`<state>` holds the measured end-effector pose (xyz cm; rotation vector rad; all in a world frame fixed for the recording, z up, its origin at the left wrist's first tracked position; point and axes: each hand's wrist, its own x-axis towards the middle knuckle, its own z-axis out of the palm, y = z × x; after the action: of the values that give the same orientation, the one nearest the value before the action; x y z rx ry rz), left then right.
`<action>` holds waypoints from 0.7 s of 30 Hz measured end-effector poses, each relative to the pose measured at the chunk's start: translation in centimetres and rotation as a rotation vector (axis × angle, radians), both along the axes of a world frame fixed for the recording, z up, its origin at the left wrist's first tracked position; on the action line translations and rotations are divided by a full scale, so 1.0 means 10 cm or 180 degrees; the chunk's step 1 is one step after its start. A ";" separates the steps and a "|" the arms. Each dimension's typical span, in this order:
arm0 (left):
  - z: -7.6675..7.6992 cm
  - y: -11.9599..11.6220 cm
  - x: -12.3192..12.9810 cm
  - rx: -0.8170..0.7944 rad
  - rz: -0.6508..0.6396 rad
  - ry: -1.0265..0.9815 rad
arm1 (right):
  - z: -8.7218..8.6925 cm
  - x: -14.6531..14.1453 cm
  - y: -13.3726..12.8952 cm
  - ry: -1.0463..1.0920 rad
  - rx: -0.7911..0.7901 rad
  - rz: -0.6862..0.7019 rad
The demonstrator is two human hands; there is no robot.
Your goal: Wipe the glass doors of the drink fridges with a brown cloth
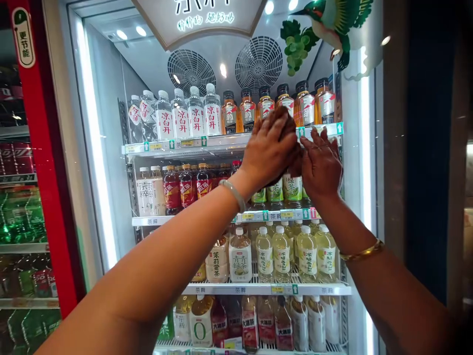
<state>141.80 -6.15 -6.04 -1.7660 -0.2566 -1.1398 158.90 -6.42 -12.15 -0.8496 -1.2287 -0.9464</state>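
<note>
My left hand [268, 150], with a pale bangle [232, 195] on the wrist, is raised to the glass front of a lit drinks fridge [354, 197]. Under its fingers and palm is a bunched dark brown cloth [296, 160], pressed to the glass and mostly covered by the hand. Close by on the right, my right hand [322, 167] rests against the glass, fingers apart and holding nothing. A gold bracelet [362, 250] circles that wrist. Behind both hands stand bottles with amber drink [305, 106] and green-labelled tea bottles [275, 192], partly hidden.
Clear water bottles [190, 113] share the top shelf. Red-labelled bottles [187, 187], pale yellow drinks [308, 251] and dark red drinks [250, 323] fill lower shelves. A bird decoration [328, 24] is at upper right. Another fridge with a red frame [44, 148] adjoins at left.
</note>
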 end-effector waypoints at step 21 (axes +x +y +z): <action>-0.56 -0.11 -0.23 -0.0112 0.0099 -0.0017 | -0.20 -0.35 -0.12 -0.0222 -0.0348 0.0123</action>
<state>139.48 -7.25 -11.66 -1.7841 -0.3080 -1.1241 155.41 -7.67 -14.16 -0.8817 -1.3625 -0.8904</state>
